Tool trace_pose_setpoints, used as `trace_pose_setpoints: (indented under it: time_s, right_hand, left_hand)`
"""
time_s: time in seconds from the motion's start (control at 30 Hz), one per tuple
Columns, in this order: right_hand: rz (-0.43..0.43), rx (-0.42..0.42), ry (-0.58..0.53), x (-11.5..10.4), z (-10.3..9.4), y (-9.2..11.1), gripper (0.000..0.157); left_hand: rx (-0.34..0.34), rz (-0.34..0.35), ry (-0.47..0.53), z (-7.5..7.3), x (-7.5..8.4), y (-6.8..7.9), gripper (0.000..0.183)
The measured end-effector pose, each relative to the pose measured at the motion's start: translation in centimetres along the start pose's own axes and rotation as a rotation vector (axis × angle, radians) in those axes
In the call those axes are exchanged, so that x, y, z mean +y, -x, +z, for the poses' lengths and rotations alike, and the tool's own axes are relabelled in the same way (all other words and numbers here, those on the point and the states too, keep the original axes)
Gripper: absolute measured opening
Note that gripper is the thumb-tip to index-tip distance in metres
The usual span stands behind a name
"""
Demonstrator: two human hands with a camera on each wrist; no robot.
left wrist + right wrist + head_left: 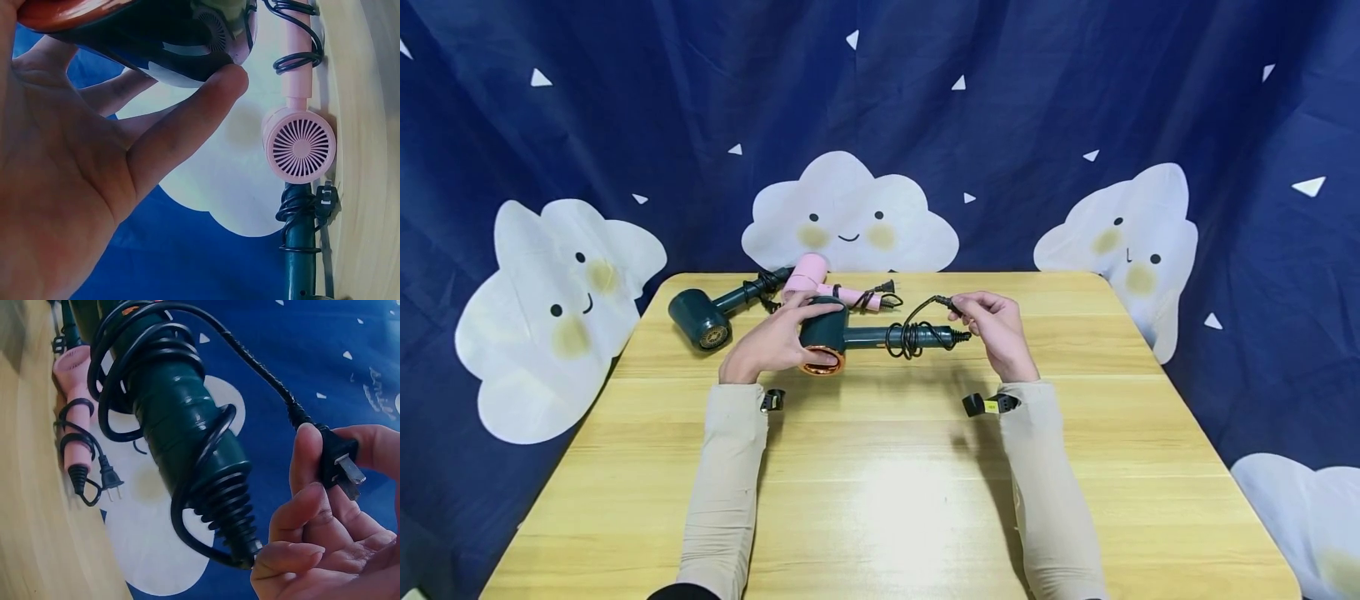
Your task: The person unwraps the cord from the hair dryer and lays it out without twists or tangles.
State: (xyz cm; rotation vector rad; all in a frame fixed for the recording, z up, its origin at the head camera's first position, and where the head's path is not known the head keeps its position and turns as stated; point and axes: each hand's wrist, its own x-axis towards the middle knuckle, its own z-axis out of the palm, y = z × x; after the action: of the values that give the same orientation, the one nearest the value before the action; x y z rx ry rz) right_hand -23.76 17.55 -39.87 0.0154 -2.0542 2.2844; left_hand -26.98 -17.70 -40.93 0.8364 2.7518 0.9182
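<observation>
My left hand [775, 337] grips the head of a dark green hair dryer [867, 337], thumb and fingers spread around its barrel near the copper-coloured ring [822, 362]. The dryer is held up with its handle pointing right. Loops of black cord [910, 340] are wound around that handle. Over at the handle's end, my right hand [998, 327] pinches the cord's two-pin plug [337, 456] between thumb and fingers. Its metal prongs show in the right wrist view, and a length of cord arcs from the plug back to the coil.
Behind the held dryer, a pink hair dryer [808, 271] lies on the wooden table [865, 467] with its cord wrapped on. A second dark green hair dryer [691, 315] lies to its left. A blue curtain [895, 100] with clouds hangs beyond the table's far edge.
</observation>
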Motion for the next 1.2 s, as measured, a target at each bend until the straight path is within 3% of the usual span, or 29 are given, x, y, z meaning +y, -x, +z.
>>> trace_pose_setpoints:
  time_s: [0.23, 0.57, 0.87, 1.2]
  right_hand:
    - [-0.029, -0.039, 0.002, -0.5, 0.4, 0.5, 0.008]
    - [0.006, -0.107, 0.044, -0.8, 0.7, 1.1, 0.009]
    - [0.006, -0.252, 0.121, -0.9, 0.7, 1.1, 0.018]
    - [0.093, -0.407, 0.197, -0.8, 0.2, 1.2, 0.024]
  left_hand:
    - [0.008, -0.015, -0.005, -0.2, -0.1, 0.2, 0.086]
    - [0.019, -0.023, -0.028, -0.4, -0.5, 0.5, 0.09]
    - [0.028, -0.035, -0.019, -0.8, -0.6, 0.5, 0.092]
    - [0.072, -0.019, -0.012, -1.0, -0.8, 0.7, 0.093]
